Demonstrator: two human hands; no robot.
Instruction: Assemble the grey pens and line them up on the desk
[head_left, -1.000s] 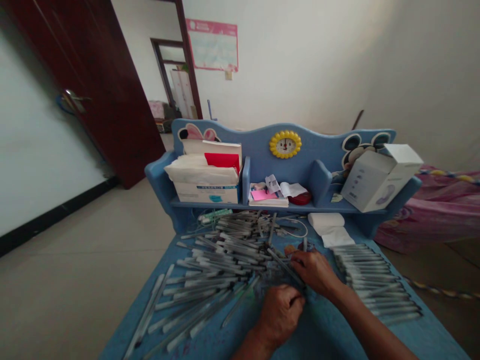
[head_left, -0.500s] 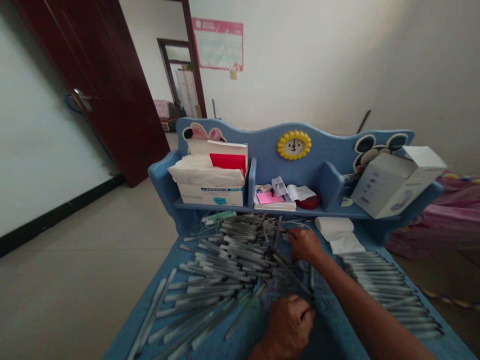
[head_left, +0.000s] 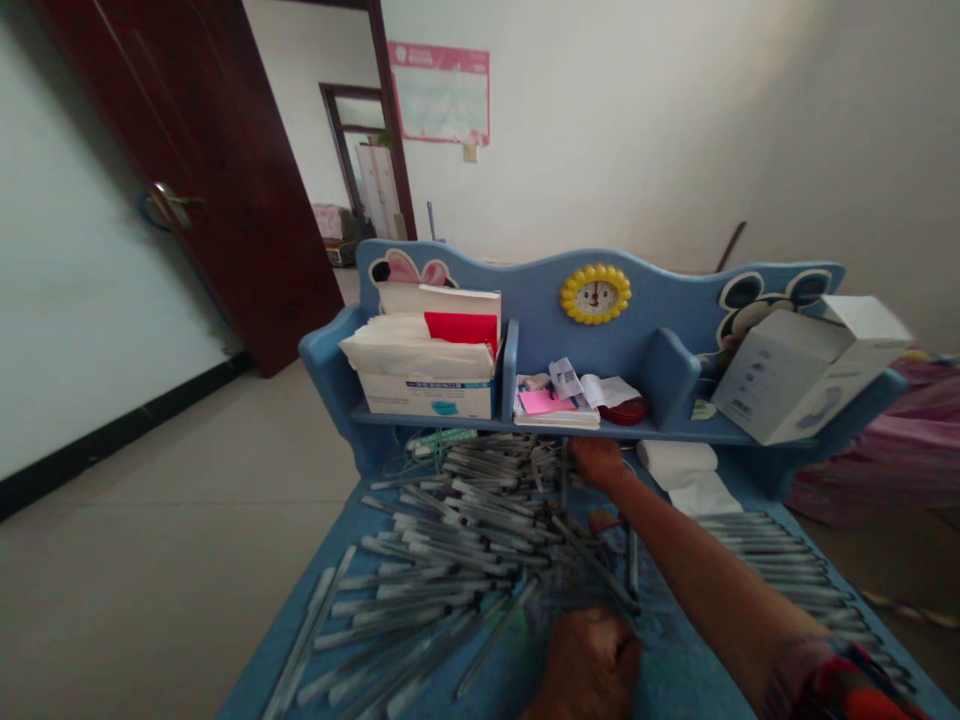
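Note:
A large loose pile of thin, pale pens [head_left: 480, 535] with dark ends covers the left and middle of the blue desk. My left hand [head_left: 589, 665] is closed in a fist at the near edge, just right of the pile; whatever lies inside it is hidden. At the back, my right hand [head_left: 598, 460] reaches under the shelf edge beside the pile's far end, and its fingertips cannot be made out. A neat row of similar pens [head_left: 795, 570] lies to the right of my right forearm.
A white paper roll [head_left: 679, 457] rests behind the row. Above, the shelf holds a mask box [head_left: 427, 394] stuffed with papers, a booklet stack [head_left: 555, 418], a red case [head_left: 624, 410] and a white box [head_left: 780, 375]. A yellow clock [head_left: 595, 294] hangs on the backboard.
My right hand has moved farther back, up to the shelf edge. My left fist has shifted slightly nearer to me. The view has tilted a little.

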